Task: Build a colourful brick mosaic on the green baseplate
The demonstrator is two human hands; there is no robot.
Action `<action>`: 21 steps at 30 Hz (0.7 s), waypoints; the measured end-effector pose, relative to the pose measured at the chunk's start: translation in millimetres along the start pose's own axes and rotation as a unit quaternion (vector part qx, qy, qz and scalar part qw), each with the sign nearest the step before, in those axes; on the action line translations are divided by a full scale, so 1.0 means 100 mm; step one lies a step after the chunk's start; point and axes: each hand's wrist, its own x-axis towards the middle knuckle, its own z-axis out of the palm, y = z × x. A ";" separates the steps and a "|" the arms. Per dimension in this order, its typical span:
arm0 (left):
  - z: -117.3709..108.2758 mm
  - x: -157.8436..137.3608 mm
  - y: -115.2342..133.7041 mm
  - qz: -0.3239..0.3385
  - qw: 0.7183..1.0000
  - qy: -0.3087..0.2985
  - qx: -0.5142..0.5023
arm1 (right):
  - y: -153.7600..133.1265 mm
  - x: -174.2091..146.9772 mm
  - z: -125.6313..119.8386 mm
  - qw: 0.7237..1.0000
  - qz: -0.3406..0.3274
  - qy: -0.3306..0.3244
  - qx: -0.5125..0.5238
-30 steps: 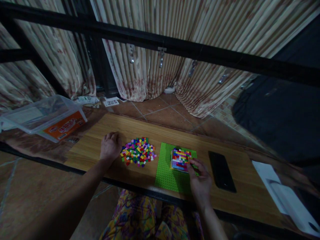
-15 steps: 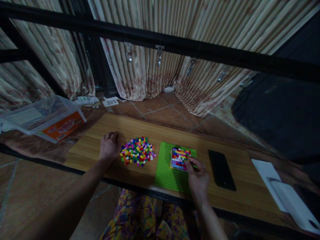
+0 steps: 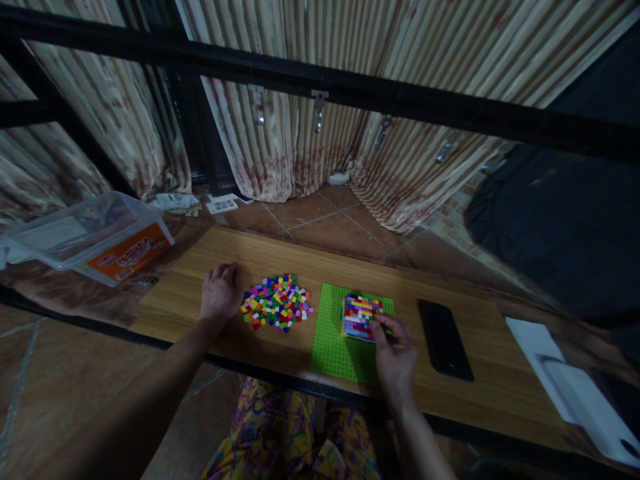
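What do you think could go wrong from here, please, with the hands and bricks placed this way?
The right hand is at the right edge of the brick block on the green baseplate; a slip might knock bricks loose. The left hand rests beside the loose brick pile, so a sweep could scatter it. The black phone-like object might get nudged.

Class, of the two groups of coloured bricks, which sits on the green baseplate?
The compact block by the right hand: it sits on the green baseplate, while the loose pile lies on the wooden board by the left hand.
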 end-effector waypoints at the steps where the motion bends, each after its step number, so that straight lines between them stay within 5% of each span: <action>1: 0.00 0.00 0.00 -0.001 1.000 0.001 0.000 | 0.00 0.00 0.00 1.000 0.000 0.001 0.003; 21: -0.02 0.00 0.03 -0.006 1.000 0.005 0.001 | 0.02 0.15 -0.01 0.993 0.078 0.018 0.087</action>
